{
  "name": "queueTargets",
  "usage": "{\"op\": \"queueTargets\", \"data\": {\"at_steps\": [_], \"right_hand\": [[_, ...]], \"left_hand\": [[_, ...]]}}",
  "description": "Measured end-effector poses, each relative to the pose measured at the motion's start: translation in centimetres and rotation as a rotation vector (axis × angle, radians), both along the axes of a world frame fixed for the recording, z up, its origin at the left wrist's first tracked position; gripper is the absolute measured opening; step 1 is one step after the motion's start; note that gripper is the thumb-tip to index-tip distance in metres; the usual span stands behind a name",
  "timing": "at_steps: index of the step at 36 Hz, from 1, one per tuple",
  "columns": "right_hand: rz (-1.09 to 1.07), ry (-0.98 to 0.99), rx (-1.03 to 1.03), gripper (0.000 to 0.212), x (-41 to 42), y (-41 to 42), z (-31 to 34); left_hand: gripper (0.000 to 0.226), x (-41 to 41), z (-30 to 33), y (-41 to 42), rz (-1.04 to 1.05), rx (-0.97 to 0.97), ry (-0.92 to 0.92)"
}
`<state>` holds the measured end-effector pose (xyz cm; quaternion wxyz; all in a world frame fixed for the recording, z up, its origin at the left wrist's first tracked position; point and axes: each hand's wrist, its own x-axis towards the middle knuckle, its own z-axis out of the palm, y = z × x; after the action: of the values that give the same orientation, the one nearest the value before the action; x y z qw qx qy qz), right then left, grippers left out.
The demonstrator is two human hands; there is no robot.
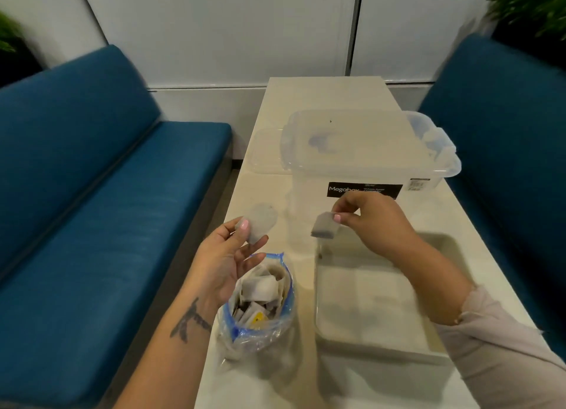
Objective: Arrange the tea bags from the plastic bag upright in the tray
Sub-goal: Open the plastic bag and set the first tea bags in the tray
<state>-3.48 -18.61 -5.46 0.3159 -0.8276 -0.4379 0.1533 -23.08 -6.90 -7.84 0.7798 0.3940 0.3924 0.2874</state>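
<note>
On the long cream table (477, 212), the shallow white rectangular tray (379, 344) sits just right of the crumpled clear plastic bag (257, 310) full of tea bags. Above the tray's far edge, the right hand (373, 221) pinches a grey square tea bag (324, 228) between thumb and forefinger, wrist bent inward. Above the bag, the palm-up left hand (226, 261) pinches a pale blurred tea bag (260, 221), other fingers spread.

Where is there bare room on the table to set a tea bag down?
Bare tabletop lies between the plastic bag and the tray, and before the clear storage box. The tray floor looks bare. It is crowded where both hands hold tea bags.
</note>
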Motion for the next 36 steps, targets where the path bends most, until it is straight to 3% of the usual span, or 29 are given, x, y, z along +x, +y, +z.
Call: {"op": "queueTargets", "data": {"at_steps": [6, 12, 25, 36], "right_hand": [[-0.058, -0.075, -0.182, 0.002, 2.2, -0.3, -3.9], [-0.076, -0.134, -0.318, 0.012, 2.1, 0.4, -7.8], [-0.081, -0.204, -0.414, 0.018, 1.6, 1.2, -9.3], [-0.173, -0.248, -0.412, 0.026, 0.9, 0.1, -8.9]], "left_hand": [[0.012, 1.4, -0.3, -0.7, -0.029, -0.001, -0.006], [0.016, 1.9, -0.5, -1.3, -0.051, 0.003, -0.018], [0.038, 1.9, -1.0, -2.1, -0.076, 0.011, 0.002], [0.019, 2.5, -0.9, -3.0, -0.106, 0.024, -0.015]]}}
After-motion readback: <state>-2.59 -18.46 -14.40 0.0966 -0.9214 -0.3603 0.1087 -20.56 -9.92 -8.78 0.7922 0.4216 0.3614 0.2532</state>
